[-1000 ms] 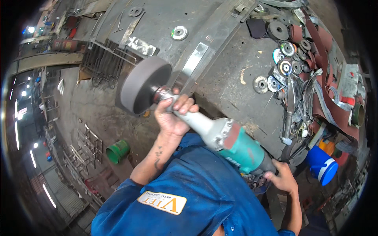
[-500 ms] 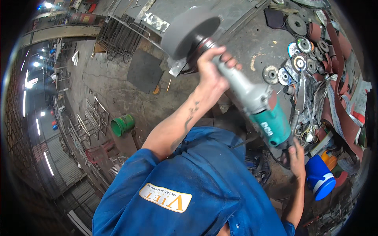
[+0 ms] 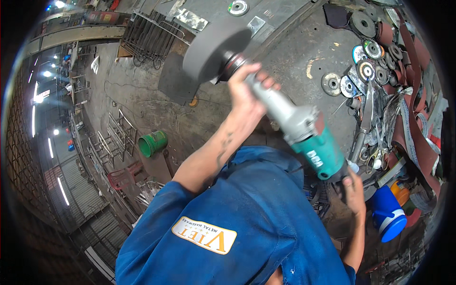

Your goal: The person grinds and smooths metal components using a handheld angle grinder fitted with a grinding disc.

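A long straight grinder (image 3: 320, 149) with a teal motor body and a grey metal neck slants across the view in front of my chest. On its far left end sits a thick grey wheel (image 3: 216, 50), blurred. My left hand (image 3: 248, 92) is wrapped round the neck, close behind the wheel. Farther back, my right hand (image 3: 353, 191) grips the black rear end of the tool; part of its fingers is hidden. The wheel is held up in the air, apart from the bench and the metal pieces beyond it.
Several abrasive discs (image 3: 365, 71), brown sanding belts (image 3: 414, 128) and scissors (image 3: 377, 159) crowd the right side of the bench. A blue-and-white jug (image 3: 387, 213) stands near my right forearm. At left are a green bucket (image 3: 153, 144) and metal frames (image 3: 116, 137). A disc (image 3: 238, 7) lies beyond the wheel.
The grinder has shifted a little to the left and its wheel end lower, both hands still on it. The disc beyond the wheel has come into sight.
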A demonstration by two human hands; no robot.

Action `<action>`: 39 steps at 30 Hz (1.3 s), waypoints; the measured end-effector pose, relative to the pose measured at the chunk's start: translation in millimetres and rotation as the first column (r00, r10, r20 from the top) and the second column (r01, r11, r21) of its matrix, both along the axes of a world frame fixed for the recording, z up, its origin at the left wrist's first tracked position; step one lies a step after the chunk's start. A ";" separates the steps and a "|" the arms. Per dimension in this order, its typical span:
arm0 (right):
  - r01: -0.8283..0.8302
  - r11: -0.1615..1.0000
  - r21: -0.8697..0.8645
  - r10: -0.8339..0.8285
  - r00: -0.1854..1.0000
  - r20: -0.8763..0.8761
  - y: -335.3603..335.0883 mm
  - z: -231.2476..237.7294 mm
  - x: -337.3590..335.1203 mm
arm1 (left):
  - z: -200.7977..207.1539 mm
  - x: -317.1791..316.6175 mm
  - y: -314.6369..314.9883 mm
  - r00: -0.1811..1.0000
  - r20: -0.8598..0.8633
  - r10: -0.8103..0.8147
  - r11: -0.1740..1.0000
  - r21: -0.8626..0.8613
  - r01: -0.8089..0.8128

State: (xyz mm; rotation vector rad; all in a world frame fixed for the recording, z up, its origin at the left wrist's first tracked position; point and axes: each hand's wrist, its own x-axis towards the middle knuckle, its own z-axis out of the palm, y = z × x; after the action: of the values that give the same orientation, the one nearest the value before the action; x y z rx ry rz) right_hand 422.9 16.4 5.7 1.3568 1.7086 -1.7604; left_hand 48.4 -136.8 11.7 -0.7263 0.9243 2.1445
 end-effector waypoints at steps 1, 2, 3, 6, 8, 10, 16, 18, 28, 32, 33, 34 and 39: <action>-0.017 1.000 0.007 0.018 0.991 -0.133 13.6 1.5 -5.2 | -3.2 -7.4 19.5 0.999 -0.029 -0.025 0.999 0.042 0.026; -0.037 0.999 -0.022 0.033 0.990 -0.139 27.5 1.6 -10.8 | -5.9 -13.3 35.0 0.998 -0.046 -0.036 0.997 0.067 0.039; -0.036 0.999 -0.020 0.031 0.980 -0.196 33.9 2.4 -13.8 | -8.1 -17.4 44.9 0.997 -0.047 -0.056 0.993 0.104 0.061; -0.049 0.998 -0.034 0.041 0.977 -0.209 33.2 -1.0 -13.7 | -8.7 -13.7 36.4 0.997 -0.068 -0.032 0.994 0.103 0.039; -0.142 0.989 -0.049 0.136 0.985 -0.109 17.4 -7.7 -7.4 | -4.9 -1.3 4.1 0.999 -0.041 0.000 0.998 0.068 0.002; -0.209 0.978 -0.026 0.209 0.978 0.024 -4.2 -12.1 3.3 | 0.2 10.0 -31.5 0.999 -0.031 0.041 0.999 -0.020 -0.041; -0.304 0.952 -0.039 0.300 0.950 -0.083 -12.8 -20.2 8.7 | 5.5 13.0 -42.2 0.998 -0.021 0.051 0.990 -0.128 -0.054; -0.051 0.998 -0.049 0.054 0.997 0.051 -5.5 -16.5 1.4 | -0.4 1.9 -9.5 0.999 -0.051 0.016 0.997 -0.078 -0.020; -0.137 0.990 -0.032 0.138 0.990 0.017 -7.0 -27.5 13.0 | -5.1 11.0 -29.9 0.998 -0.047 0.045 0.998 -0.040 -0.047; -0.248 0.965 -0.090 0.237 0.965 -0.117 -32.1 -39.9 20.2 | 4.4 23.8 -63.5 0.997 -0.022 0.073 0.979 -0.191 -0.076; -0.180 0.979 -0.097 0.171 0.981 -0.093 -31.0 -39.3 18.2 | 4.3 22.3 -58.4 0.998 -0.045 0.051 0.988 -0.140 -0.057; -0.115 0.984 -0.135 0.116 0.993 -0.004 -29.1 -37.3 14.5 | 4.1 19.6 -49.4 0.998 -0.017 0.056 0.987 -0.151 -0.058; -0.047 0.990 -0.136 0.024 0.986 -0.167 27.8 -24.5 -7.8 | -7.7 -4.7 24.0 0.997 -0.075 -0.001 1.000 -0.001 0.001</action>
State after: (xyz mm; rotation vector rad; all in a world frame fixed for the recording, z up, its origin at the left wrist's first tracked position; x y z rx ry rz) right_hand 415.0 44.3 -18.8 1.1431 1.6450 -1.9791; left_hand 43.7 -112.8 4.1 -0.6490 0.9652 2.1834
